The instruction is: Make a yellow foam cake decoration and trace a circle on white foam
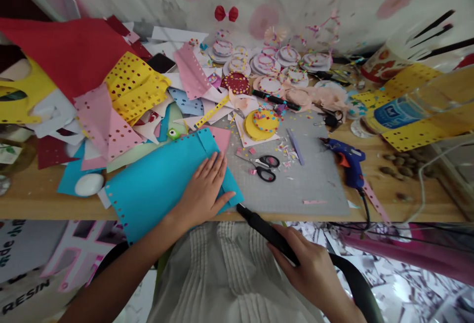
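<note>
My left hand (203,189) lies flat with fingers stretched over a blue craft sheet (155,184). The sheet has small holes punched along its edges and cut lines near its right end. My right hand (307,259) is wrapped round the handle of a black cutter knife (266,229). Its narrow tip meets the lower right corner of the sheet, by the table's front edge. A grey cutting mat (314,184) lies partly under the sheet. On the mat rest black-handled scissors (266,167) and a thin purple strip (295,146).
A blue glue gun (346,160) with its cord lies right of the mat. Coloured sheets (70,51) pile up at the left, with a white egg-shaped object (89,184) before them. Small decorated paper hats (266,63), a bottle (400,110) and a brush cup (387,61) stand behind.
</note>
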A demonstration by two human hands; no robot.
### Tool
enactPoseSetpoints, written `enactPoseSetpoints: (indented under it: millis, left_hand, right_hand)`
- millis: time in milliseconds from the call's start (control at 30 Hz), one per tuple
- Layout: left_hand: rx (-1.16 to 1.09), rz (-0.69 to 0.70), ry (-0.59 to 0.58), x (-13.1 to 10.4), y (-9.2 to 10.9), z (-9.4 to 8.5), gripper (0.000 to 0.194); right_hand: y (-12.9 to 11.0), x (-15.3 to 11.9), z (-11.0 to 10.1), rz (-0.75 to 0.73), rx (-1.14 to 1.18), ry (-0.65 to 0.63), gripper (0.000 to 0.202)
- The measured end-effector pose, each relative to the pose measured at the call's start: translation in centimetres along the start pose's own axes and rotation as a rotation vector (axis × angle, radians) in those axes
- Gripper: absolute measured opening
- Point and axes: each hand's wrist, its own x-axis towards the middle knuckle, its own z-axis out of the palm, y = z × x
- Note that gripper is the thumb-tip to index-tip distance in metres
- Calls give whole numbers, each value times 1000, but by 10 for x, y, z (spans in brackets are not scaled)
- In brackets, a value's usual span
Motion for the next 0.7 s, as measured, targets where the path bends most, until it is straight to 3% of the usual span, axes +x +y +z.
enactPoseSetpoints:
  millis: [300, 700]
  left_hand:
    - [-13, -27, 2, 2, 1, -4, 70]
    - [55, -57, 25, 3, 7, -4, 77]
  right_hand:
    - [2, 3, -3, 1, 6, -15, 26]
    - [3, 7, -1, 9, -37, 16, 26]
